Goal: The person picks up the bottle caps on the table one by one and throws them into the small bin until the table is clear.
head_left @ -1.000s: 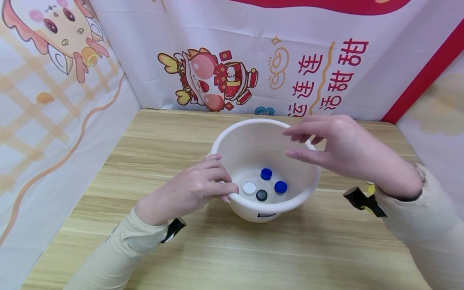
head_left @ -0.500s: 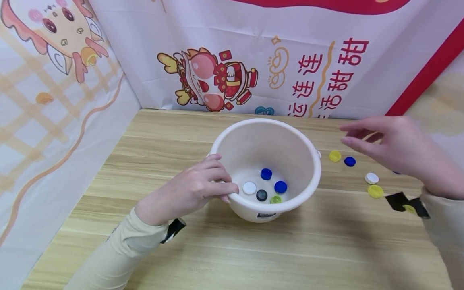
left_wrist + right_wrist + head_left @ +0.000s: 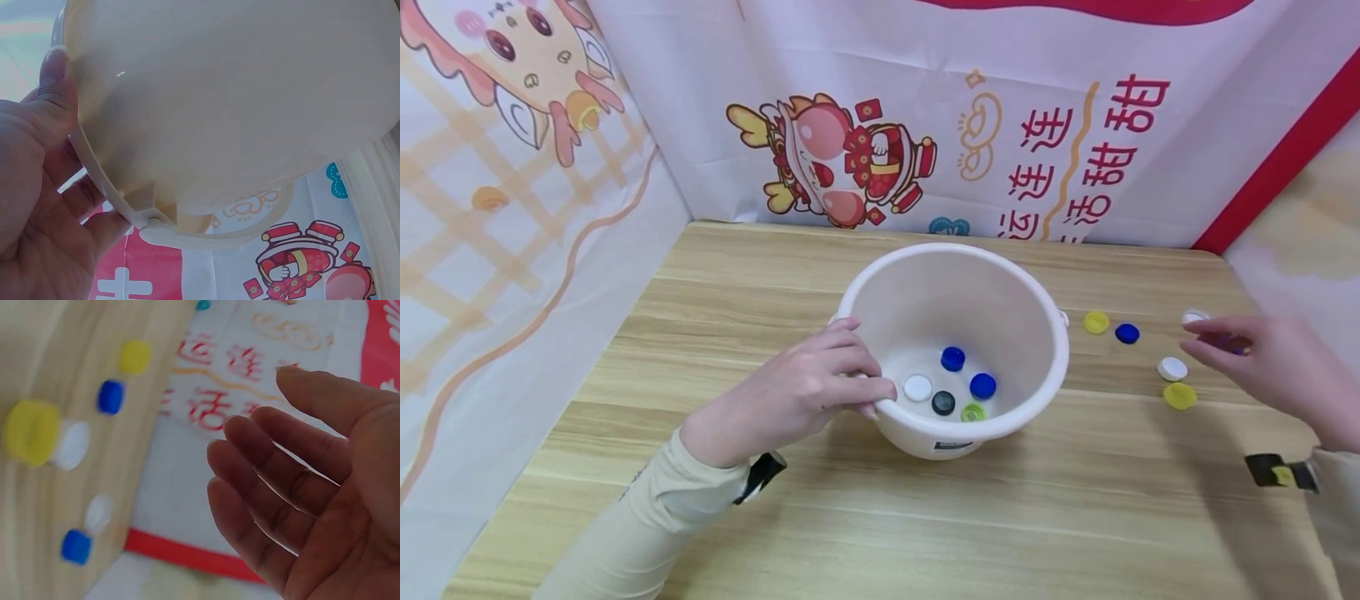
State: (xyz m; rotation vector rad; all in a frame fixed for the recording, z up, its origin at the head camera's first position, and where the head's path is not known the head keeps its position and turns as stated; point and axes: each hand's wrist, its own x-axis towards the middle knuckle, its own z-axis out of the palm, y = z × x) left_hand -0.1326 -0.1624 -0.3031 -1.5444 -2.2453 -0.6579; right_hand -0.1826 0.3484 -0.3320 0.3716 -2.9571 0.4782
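A white plastic bucket (image 3: 1052, 358) stands on the wooden table. My left hand (image 3: 797, 387) grips its rim at the left front, fingers outside and thumb over the edge. On the bucket's floor lie several bottle caps: two blue, a white cap (image 3: 917, 387), a dark cap (image 3: 943, 403) and a lime-green cap (image 3: 973, 412). My right hand (image 3: 1270, 358) hovers over the table's right side with bent, parted fingers and nothing in them. Near it lie a white cap (image 3: 1172, 369), a yellow cap (image 3: 1180, 396) and a blue cap (image 3: 76, 547), the last partly hidden in the head view.
Between the bucket and the right hand lie another yellow cap (image 3: 1096, 322) and a blue cap (image 3: 1127, 333). A further white cap (image 3: 1195, 317) is just behind the fingertips. Printed cloth walls (image 3: 700, 83) enclose the table's back and sides.
My right hand has moved from above the bucket rightward and down to the loose caps. A lime-green cap has appeared in the bucket. The left hand keeps its grip.
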